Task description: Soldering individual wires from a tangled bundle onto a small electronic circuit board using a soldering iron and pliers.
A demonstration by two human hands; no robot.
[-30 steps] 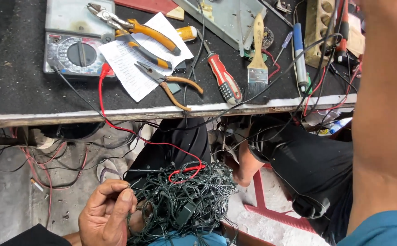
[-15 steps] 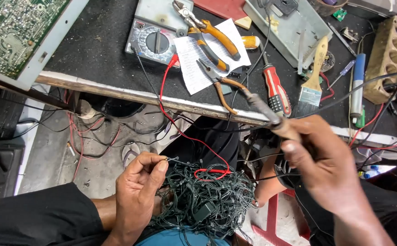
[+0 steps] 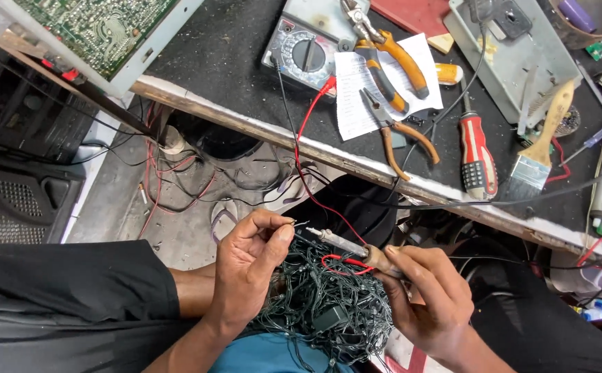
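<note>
So I've got a thin wire end [image 3: 299, 224] pinched between thumb and forefinger of my left hand [image 3: 249, 266], held up just over the big tangled ball of dark green string lights [image 3: 322, 304] sitting in my lap, near the bottom middle of the view. My right hand [image 3: 429, 297] is wrapped around the wooden handle of a soldering iron [image 3: 346, 243], fingers closed on it, tip pointing left and sitting just beside that wire end. Can't tell if they're actually touching.

A red lead [image 3: 311, 131] runs from the lap up to the multimeter [image 3: 304, 52] on the far workbench [image 3: 232, 62]. Right of the meter: orange-handled pliers [image 3: 391, 65] on a sheet of paper [image 3: 356, 97], a red screwdriver [image 3: 477, 152], then a paintbrush [image 3: 539, 148]. A green circuit board [image 3: 97, 27] sits far left.
</note>
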